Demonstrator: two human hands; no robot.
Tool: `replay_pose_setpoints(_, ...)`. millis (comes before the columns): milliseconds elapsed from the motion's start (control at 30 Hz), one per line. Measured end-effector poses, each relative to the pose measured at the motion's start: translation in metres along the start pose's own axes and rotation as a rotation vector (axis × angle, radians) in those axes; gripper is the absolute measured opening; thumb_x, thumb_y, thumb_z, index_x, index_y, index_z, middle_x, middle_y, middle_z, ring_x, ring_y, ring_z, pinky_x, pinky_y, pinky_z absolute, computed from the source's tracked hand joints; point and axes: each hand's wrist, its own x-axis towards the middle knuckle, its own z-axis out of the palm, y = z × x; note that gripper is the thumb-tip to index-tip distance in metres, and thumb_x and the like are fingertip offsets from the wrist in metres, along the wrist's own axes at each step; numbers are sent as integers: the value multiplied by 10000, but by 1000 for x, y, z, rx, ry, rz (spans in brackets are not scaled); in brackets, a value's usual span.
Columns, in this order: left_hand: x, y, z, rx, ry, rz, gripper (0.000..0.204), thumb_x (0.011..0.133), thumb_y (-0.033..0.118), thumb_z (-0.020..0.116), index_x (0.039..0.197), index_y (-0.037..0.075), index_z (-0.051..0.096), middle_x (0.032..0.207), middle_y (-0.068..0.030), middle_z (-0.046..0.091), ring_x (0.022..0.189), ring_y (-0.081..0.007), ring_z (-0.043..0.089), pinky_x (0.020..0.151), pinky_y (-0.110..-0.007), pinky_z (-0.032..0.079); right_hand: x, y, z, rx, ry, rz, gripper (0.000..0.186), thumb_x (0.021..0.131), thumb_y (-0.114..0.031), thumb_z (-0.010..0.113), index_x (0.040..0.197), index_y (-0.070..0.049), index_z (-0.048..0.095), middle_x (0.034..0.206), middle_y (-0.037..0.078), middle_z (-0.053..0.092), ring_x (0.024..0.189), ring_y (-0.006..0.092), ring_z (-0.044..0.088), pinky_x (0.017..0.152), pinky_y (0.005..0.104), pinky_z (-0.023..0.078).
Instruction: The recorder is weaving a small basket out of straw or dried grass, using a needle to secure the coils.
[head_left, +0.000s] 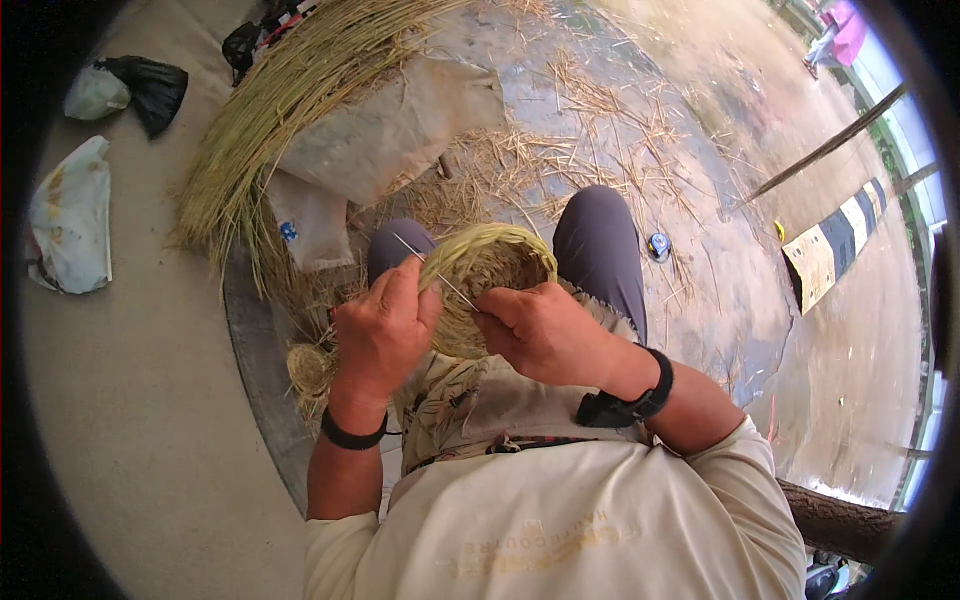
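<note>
A round basket of coiled yellow-green straw [497, 237] rests over my lap between my knees, its hollow facing up. My left hand [378, 325] is closed on the basket's left rim. Across that rim slants a thin metal needle [440, 274], its upper end sticking out past my left fingers. My right hand [548, 335] pinches the needle's lower end at the near side of the basket, with the knuckles over the rim. The fingertips of both hands are partly hidden.
A long bundle of straw [290, 110] lies at the upper left beside a plastic sheet [400, 125]. Loose stalks litter the ground mat. A small woven straw piece [308, 370] is left of my wrist. A blue tape measure [658, 246] lies beyond my right knee, a striped barrier [838, 240] farther right.
</note>
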Motion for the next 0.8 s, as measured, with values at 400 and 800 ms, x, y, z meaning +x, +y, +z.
replay_pose_setpoints(400,2,12,2,-78,-147,237,348,837,106,744,1160,10,658,784,-94,658,646,-269,697,555,-383,562,13,-19,-58,-157,207,-67,163,932,-162,700,1026,-28,704,840,167,682,804,374,691,699,455,546)
replay_pose_setpoints(800,19,23,-6,-94,-175,338,291,846,117,717,1116,17,671,725,-86,635,601,-268,676,524,-391,543,63,11,-48,289,308,47,203,982,-199,672,979,3,692,779,233,629,674,382,653,645,445,529)
